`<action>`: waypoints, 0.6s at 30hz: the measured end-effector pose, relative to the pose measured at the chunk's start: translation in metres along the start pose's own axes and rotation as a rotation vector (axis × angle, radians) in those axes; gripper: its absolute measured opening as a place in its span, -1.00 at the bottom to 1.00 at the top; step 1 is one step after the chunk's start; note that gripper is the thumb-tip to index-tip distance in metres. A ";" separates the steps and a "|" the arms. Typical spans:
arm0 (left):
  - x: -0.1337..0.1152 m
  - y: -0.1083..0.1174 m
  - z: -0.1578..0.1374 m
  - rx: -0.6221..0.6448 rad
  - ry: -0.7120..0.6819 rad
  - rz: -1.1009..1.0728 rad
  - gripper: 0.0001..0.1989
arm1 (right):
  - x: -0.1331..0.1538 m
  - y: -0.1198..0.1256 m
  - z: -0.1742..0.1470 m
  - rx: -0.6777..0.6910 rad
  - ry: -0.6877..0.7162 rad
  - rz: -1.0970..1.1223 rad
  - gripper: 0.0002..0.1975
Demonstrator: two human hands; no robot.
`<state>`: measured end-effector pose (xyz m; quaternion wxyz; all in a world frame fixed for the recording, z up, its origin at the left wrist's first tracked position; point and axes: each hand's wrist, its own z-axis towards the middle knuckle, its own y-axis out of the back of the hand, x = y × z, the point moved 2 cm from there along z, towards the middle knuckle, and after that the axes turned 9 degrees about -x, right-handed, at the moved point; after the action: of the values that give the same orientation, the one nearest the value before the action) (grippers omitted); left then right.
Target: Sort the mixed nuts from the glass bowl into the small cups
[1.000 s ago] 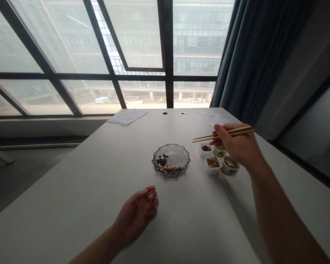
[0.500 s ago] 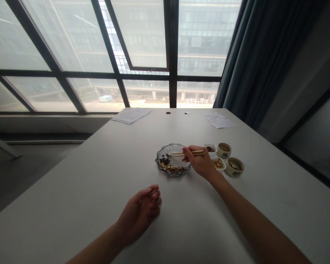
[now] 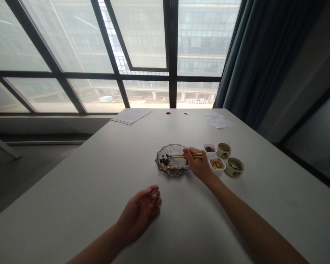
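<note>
My right hand (image 3: 198, 164) is closed around a pair of wooden chopsticks (image 3: 178, 156), their tips pointing left over a faceted glass plate (image 3: 173, 146). Several black seeds (image 3: 164, 160) lie at the plate's left side, close to the chopstick tips. Along its near edge are yellow-brown pieces (image 3: 172, 169), too small to name. Whether the chopsticks pinch anything cannot be made out. Nearer to me, my left hand (image 3: 141, 211) hovers at or rests on the table with curled fingers, thumb against the index finger, and no object showing in it.
Right of the plate stand a small white bowl (image 3: 214, 172) of tan nuts and another white bowl (image 3: 210, 151) of dark reddish bits. Two beige cups (image 3: 234, 172) with black characters stand beside them. Papers (image 3: 132, 115) lie on the white table's (image 3: 99, 183) far edge.
My right hand has shifted slightly right, and the chopsticks' tips sit closer together. The nut bowl shows more fully. My left hand stays where it was.
</note>
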<state>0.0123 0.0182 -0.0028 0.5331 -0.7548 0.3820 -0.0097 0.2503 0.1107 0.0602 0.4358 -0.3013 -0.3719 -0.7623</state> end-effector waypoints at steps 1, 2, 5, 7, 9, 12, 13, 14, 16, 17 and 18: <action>0.000 0.000 0.000 -0.002 -0.001 0.000 -0.87 | -0.001 -0.001 0.000 -0.013 0.009 -0.006 -0.47; 0.000 -0.001 0.000 -0.003 0.000 0.000 -0.87 | -0.001 -0.002 -0.001 -0.029 0.021 -0.014 -0.47; 0.000 -0.001 0.001 0.000 0.005 -0.006 -0.88 | -0.003 -0.004 -0.001 -0.051 0.064 -0.038 -0.48; 0.000 -0.001 0.001 0.005 0.005 -0.010 -0.88 | -0.003 -0.006 -0.002 -0.046 0.077 -0.040 -0.48; 0.000 0.000 0.001 0.005 0.003 -0.010 -0.88 | -0.004 -0.007 -0.003 -0.050 0.066 -0.030 -0.48; 0.001 0.000 0.001 -0.001 0.001 -0.006 -0.89 | -0.005 -0.009 -0.005 -0.091 0.044 -0.002 -0.47; 0.001 -0.001 0.001 -0.002 0.000 -0.006 -0.90 | -0.006 -0.009 -0.005 -0.104 0.041 0.006 -0.47; 0.001 -0.001 0.001 -0.002 0.001 -0.006 -0.90 | -0.006 -0.009 -0.005 -0.112 0.040 0.011 -0.47; 0.001 -0.001 0.001 -0.002 0.001 -0.008 -0.90 | -0.006 -0.008 -0.005 -0.120 0.040 0.003 -0.47; 0.002 -0.001 0.001 -0.001 0.000 -0.009 -0.89 | -0.004 -0.007 -0.005 -0.127 0.042 -0.007 -0.47; 0.002 -0.001 0.001 0.001 0.000 -0.011 -0.89 | -0.002 -0.005 -0.004 -0.135 0.046 -0.018 -0.46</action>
<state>0.0143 0.0180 -0.0029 0.5333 -0.7566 0.3781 -0.0127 0.2467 0.1105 0.0549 0.4161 -0.3093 -0.3123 -0.7961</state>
